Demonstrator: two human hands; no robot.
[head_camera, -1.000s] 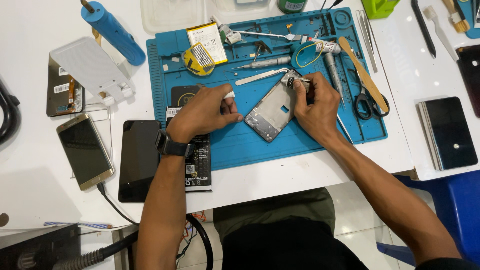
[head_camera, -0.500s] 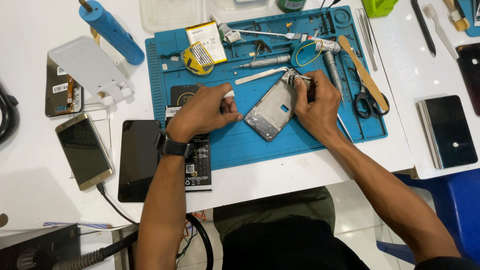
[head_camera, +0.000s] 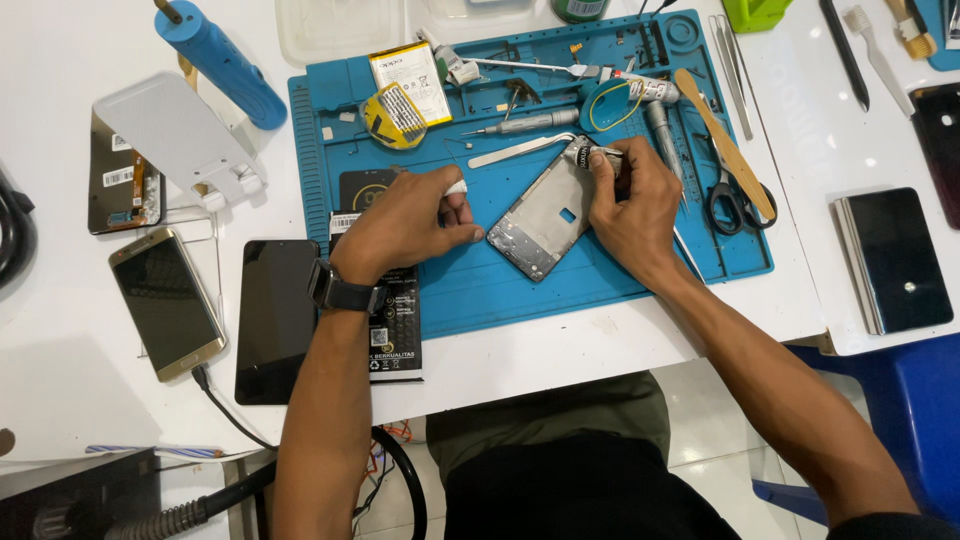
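At the far left a gold phone (head_camera: 166, 302) lies face up on the white table (head_camera: 60, 400), a cable running from its lower end; just beside it a black screen panel (head_camera: 276, 318) lies flat, apart from the work so that neither gets in the way; above them a grey stand (head_camera: 180, 135) and a blue cylindrical tool (head_camera: 218, 62) sit within reach. The blue work mat (head_camera: 560, 280) holds the small parts in its moulded trays along the top edge, which keeps screws from rolling off. A black flat package (head_camera: 398, 320) with a white label patch lies half on the mat's left edge, partly under the left wrist; a white-and-yellow rectangular battery (head_camera: 410, 78) with a printed label rests near the mat's top, and a round yellow tape roll (head_camera: 392, 115) touches it. The left hand (head_camera: 410, 222) is curled shut, pinching something small and white between thumb and forefinger; what it is I cannot tell. The silver phone frame (head_camera: 548, 215) lies tilted at the mat's centre, inner side up; the right hand (head_camera: 625, 205) closes on its upper corner, steadying it, and grips a dark tool against it. Further right lie scissors (head_camera: 735, 190), then a dark phone (head_camera: 895, 258) on the table.
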